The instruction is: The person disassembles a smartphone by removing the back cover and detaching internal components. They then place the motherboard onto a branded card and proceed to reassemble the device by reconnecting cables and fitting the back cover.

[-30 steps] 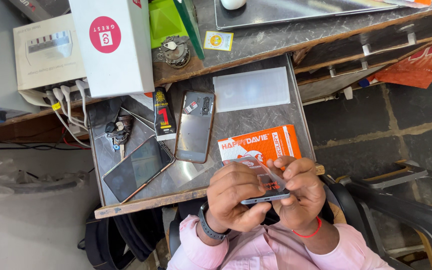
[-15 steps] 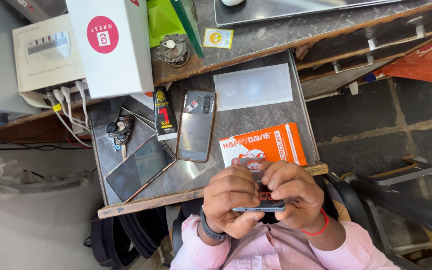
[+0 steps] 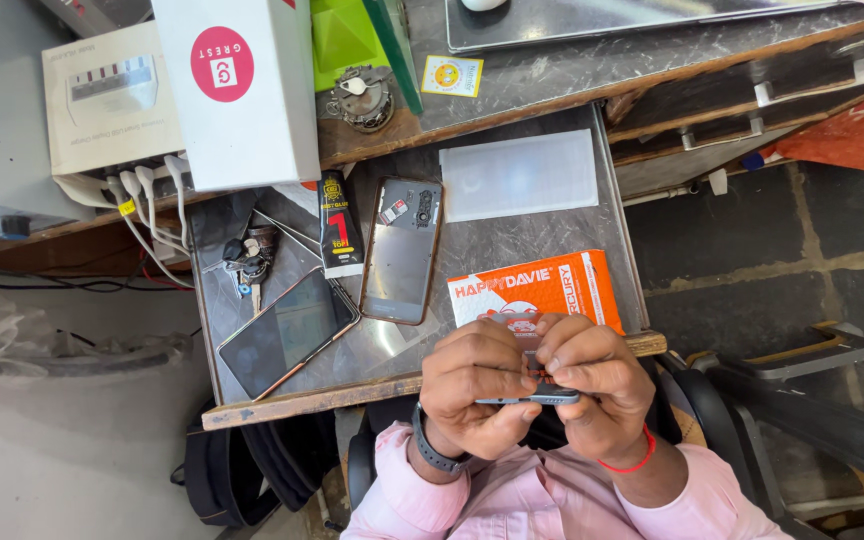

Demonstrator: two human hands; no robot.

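Two hands pinch one slim phone edge-on over the tray's near edge: left hand curled tight round its end, right hand fingertips closed on top, steadying it I'd guess. From my seat, the orange box sits just beyond, the opened phone parked within reach.

My pull-out tray carries an orange packet near me, a clear sheet farther off, an opened phone, a glue tube, and what looks like a screen panel left.
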